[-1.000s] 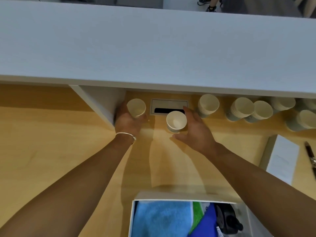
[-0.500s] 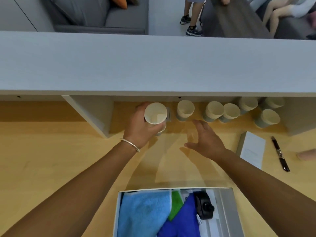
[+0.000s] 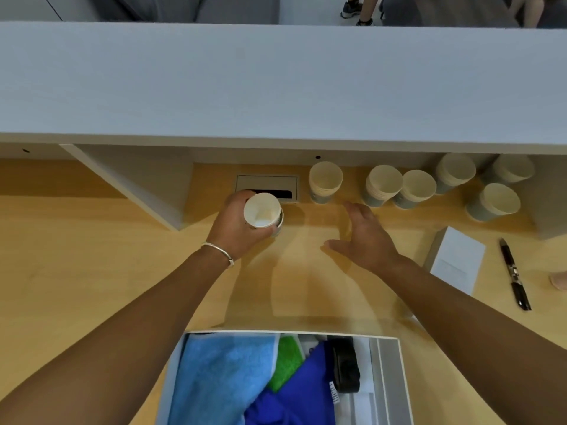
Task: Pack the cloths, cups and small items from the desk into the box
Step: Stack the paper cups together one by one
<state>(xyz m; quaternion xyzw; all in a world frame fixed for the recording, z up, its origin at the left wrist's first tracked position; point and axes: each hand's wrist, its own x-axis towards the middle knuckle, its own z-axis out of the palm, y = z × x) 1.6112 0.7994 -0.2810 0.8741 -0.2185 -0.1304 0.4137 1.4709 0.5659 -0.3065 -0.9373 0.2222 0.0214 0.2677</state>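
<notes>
My left hand [image 3: 234,228] grips a small stack of paper cups [image 3: 263,211] just above the wooden desk, in front of the cable port. My right hand [image 3: 365,237] hovers flat with fingers spread, empty, short of the cup stacks. Several stacks of paper cups stand under the shelf: one [image 3: 325,182] nearest the port, two side by side [image 3: 383,186] [image 3: 417,188], and more at the far right [image 3: 494,202]. The open white box [image 3: 388,378] at the bottom holds a light blue cloth [image 3: 221,375], a green cloth [image 3: 287,363], a dark blue cloth [image 3: 306,391] and a black item [image 3: 346,369].
A grey shelf [image 3: 276,87] overhangs the back of the desk, with a support panel [image 3: 138,179] on the left. A white notepad [image 3: 457,259] and a black pen [image 3: 514,273] lie on the right. A cable port [image 3: 267,187] sits under the shelf. Someone's fingertip [image 3: 560,280] shows at the right edge.
My left hand has gathered the two cups into one stack and holds it. My right hand let go of its cup and now hovers spread and empty.
</notes>
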